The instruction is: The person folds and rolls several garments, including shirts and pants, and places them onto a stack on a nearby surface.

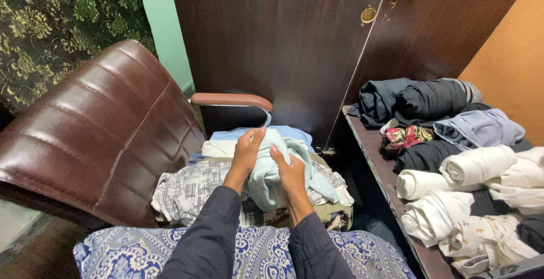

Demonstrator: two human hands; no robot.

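From the head camera I look down on a brown leather chair [107, 143] heaped with loose clothes. My left hand [246, 154] is up on the pile with its fingers curled over the top edge of a pale blue garment [272, 171], thumb and fingers pinching the cloth between them. My right hand [290, 174] sits just beside it, touching the same garment, fingers folded down into the fabric in a closed grip. The two hands are close together, the cloth bunched between them, and both dark sleeves [215, 233] run down toward the bottom of the view.

The pale blue garment lies on top of the heap in the chair seat, near the brown armrest [232, 100]. Under it I see a grey and white patterned cloth [187, 191] spreading toward the left, and a light blue piece [283, 131] behind, against the dark wooden door [272, 41].

At the bottom, a blue and white paisley fabric [130, 250] lies below my sleeves.

To the right, well apart from my hands, a dark shelf [374, 154] carries rolled clothes: white rolls [470, 168] in front, dark rolls [419, 99] at the back, a lavender roll [481, 127] and a small red patterned piece [405, 136] between them.
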